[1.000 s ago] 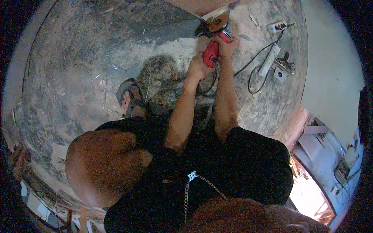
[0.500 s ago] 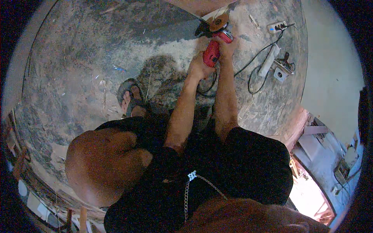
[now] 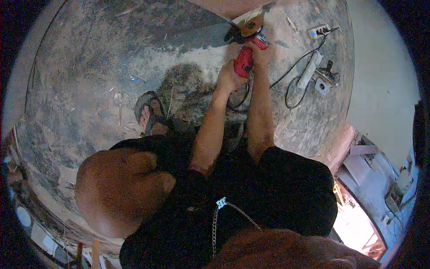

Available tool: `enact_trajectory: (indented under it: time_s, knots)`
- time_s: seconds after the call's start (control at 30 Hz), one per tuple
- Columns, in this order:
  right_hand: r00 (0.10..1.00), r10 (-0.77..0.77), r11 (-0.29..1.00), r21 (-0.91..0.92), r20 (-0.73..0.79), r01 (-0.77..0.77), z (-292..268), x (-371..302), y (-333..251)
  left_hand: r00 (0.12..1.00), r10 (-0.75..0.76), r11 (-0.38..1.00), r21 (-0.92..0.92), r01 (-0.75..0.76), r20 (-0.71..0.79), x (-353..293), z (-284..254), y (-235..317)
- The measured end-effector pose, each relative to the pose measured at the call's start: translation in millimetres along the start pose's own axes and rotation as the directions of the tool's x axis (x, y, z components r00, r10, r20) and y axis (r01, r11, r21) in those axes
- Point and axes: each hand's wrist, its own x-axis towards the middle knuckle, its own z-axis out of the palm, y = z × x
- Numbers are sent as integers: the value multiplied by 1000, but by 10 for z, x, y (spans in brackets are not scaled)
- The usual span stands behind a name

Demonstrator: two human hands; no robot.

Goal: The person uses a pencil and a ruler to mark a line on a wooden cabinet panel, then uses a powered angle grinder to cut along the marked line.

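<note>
A red angle grinder is held out in front of me over the floor by both hands. My left hand wraps round the rear of its body. Farther forward, my right hand grips it near the metal gear head. The brownish round disc faces up at the far end, close to the lower edge of a pale brown panel. Whether the disc touches the panel I cannot tell. A dark shape lies just left of the disc, too dim to make out.
A white power strip with a plug lies at the far right. Its black cable loops past a white bar and a metal bracket. My sandalled foot rests on the stained floor. A pale wall rises at right.
Hardly anything differs. Both hands keep their hold on the angle grinder in the same spot, and the view has shifted very slightly.
</note>
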Motion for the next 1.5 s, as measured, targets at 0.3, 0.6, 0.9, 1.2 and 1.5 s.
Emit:
enact_trajectory:
  time_s: [0.3, 0.6, 0.9, 1.2, 1.5]
  knots:
    - [998, -32, 984, -178, -46, 24, -79, 51, 99, 993, -92, 991, -95, 99, 78, -17, -41, 164]
    - [997, 74, 994, 78, 27, -75, 22, -49, 4, 999, -54, 998, -40, 53, -11, -68, -86, 112]
    - [998, 14, 1000, -2, 57, -14, -42, 123, 108, 996, -84, 996, 17, 83, 26, -4, -31, 162]
    - [1000, -18, 999, 34, 12, 17, 46, 12, -43, 997, -64, 997, -39, 66, 45, 30, -28, 37]
    - [996, -73, 997, -13, -54, 73, 23, 137, 37, 990, -114, 993, -29, 117, 86, 88, -57, 165]
